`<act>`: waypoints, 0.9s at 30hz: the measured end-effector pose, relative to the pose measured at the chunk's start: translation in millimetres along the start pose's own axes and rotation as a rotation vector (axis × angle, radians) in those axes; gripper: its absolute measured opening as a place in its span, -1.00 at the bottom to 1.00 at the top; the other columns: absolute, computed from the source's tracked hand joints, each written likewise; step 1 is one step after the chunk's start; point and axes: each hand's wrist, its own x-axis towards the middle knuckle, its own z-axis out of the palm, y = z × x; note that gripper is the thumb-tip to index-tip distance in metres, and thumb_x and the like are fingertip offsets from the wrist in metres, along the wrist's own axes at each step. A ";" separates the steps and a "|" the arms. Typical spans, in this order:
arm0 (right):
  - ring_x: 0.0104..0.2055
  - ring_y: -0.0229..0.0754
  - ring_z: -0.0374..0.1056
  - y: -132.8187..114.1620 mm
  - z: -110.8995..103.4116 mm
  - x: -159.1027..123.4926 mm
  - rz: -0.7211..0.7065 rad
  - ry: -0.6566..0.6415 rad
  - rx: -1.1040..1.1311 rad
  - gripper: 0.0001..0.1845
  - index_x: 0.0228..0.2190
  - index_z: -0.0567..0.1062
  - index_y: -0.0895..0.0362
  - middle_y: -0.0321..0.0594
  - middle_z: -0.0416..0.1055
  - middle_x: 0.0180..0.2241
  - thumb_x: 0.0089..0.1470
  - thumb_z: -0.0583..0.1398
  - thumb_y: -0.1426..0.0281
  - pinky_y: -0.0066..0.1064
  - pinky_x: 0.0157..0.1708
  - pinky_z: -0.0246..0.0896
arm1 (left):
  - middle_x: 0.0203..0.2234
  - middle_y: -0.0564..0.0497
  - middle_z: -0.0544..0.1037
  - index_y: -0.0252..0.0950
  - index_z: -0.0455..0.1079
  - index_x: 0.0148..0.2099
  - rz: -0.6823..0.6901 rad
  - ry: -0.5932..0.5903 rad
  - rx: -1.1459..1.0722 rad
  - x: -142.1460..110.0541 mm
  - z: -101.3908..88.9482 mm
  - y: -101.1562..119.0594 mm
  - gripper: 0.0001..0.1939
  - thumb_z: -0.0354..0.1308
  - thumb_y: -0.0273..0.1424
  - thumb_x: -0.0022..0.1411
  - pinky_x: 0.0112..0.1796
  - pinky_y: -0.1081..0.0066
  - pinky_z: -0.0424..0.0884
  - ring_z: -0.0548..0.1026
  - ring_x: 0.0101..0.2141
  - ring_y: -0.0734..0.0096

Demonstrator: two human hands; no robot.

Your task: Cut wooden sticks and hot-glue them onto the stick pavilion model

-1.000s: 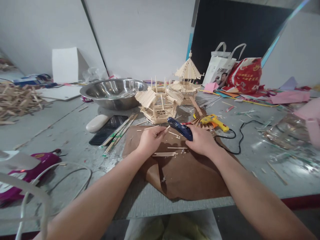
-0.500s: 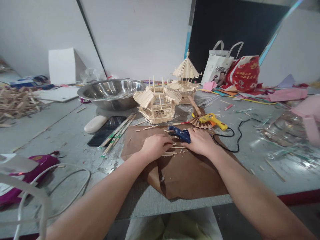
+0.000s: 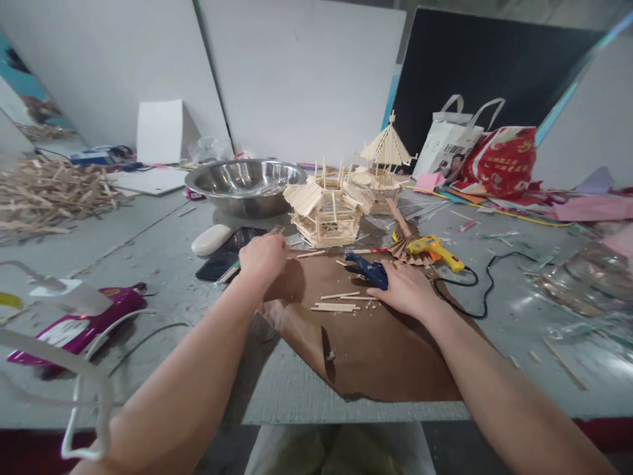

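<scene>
My right hand (image 3: 408, 287) rests on the brown sheet (image 3: 386, 356) with its fingers around blue pliers (image 3: 370, 270), whose jaws point left. Over the bundle of thin wooden sticks (image 3: 228, 273) next to the phone is my left hand (image 3: 264, 258); its fingertips are hidden, so its grip does not show. Between the hands lie several short cut sticks (image 3: 336, 307), most of them side by side. Just behind the sheet stands a roofless wooden stick pavilion (image 3: 329, 211), and behind that a second pavilion (image 3: 388, 148) with a pointed roof.
A yellow glue gun (image 3: 435, 251) with a black cord lies right of my right hand. At left are a steel basin (image 3: 242, 191), a black phone (image 3: 210, 265), a white oval case (image 3: 211, 239), a purple device (image 3: 103, 326) and a stick pile (image 3: 54, 194). Bags (image 3: 502, 161) stand behind.
My left hand set a short stick down by the others, then moved left to the stick bundle. My right hand lowered the pliers onto the sheet. The view shifted slightly.
</scene>
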 end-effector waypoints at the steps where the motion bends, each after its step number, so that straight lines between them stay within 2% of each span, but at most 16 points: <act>1: -0.21 0.02 0.25 -0.1 0.3 0.2 -0.004 0.001 0.004 -0.40 -0.18 0.24 0.18 -0.01 0.32 -0.26 -0.17 0.02 0.00 -0.27 -0.29 0.03 | -0.26 -0.12 0.47 -0.23 0.41 -0.26 -0.052 -0.017 0.013 4.9 1.5 -7.3 -0.69 -0.12 -0.32 0.05 -0.35 0.33 0.29 0.40 -0.24 0.17; 3: -0.20 0.02 0.25 0.0 0.5 0.6 0.001 -0.007 0.009 -0.39 -0.18 0.25 0.18 -0.01 0.32 -0.26 -0.18 0.03 -0.01 -0.26 -0.28 0.03 | -0.23 -0.17 0.45 -0.28 0.40 -0.22 -0.138 -0.112 0.028 11.5 5.2 -17.4 -0.69 -0.05 -0.35 -0.01 -0.34 0.32 0.30 0.40 -0.24 0.15; 7: -0.19 0.03 0.24 0.5 0.6 1.1 0.026 -0.034 0.014 -0.36 -0.18 0.25 0.19 0.02 0.32 -0.24 -0.19 0.02 -0.03 -0.26 -0.28 0.02 | -0.17 -0.22 0.41 -0.31 0.37 -0.16 -0.155 -0.188 0.025 14.9 10.6 -22.6 -0.63 -0.03 -0.39 -0.05 -0.34 0.30 0.32 0.40 -0.23 0.13; 13: -0.17 0.05 0.23 0.0 2.3 1.2 0.030 -0.021 0.031 -0.31 -0.13 0.24 0.20 0.04 0.32 -0.22 -0.19 0.01 -0.04 -0.24 -0.26 0.02 | -0.16 -0.24 0.38 -0.30 0.34 -0.12 -0.139 -0.182 0.024 15.9 12.3 -25.9 -0.61 -0.07 -0.46 -0.04 -0.32 0.22 0.31 0.39 -0.21 0.06; 19: -0.16 0.07 0.22 -1.4 3.5 1.6 0.050 -0.044 0.040 -0.24 -0.05 0.18 0.21 0.07 0.30 -0.19 -0.19 -0.01 -0.06 -0.22 -0.25 0.02 | -0.14 -0.17 0.38 -0.24 0.36 -0.18 -0.149 -0.182 0.010 19.3 16.7 -32.5 -0.64 -0.07 -0.48 -0.07 -0.31 0.18 0.31 0.37 -0.20 0.02; 23: -0.11 0.07 0.18 -2.9 5.5 1.0 0.055 -0.044 0.056 -0.22 -0.02 0.15 0.22 0.07 0.27 -0.14 -0.17 -0.02 -0.06 -0.21 -0.21 0.01 | -0.17 -0.23 0.41 -0.32 0.37 -0.18 -0.187 -0.180 -0.002 21.3 17.1 -32.6 -0.64 -0.07 -0.48 -0.07 -0.31 0.22 0.31 0.38 -0.20 0.05; 27: 0.01 0.07 0.05 -5.3 6.3 -0.5 0.042 -0.015 0.070 -0.26 -0.02 0.14 0.23 0.09 0.17 -0.04 -0.13 -0.01 0.00 -0.21 -0.17 -0.01 | -0.23 -0.32 0.43 -0.39 0.37 -0.16 -0.252 -0.204 -0.002 23.6 15.3 -31.6 -0.61 -0.06 -0.46 -0.08 -0.33 0.24 0.32 0.40 -0.22 0.06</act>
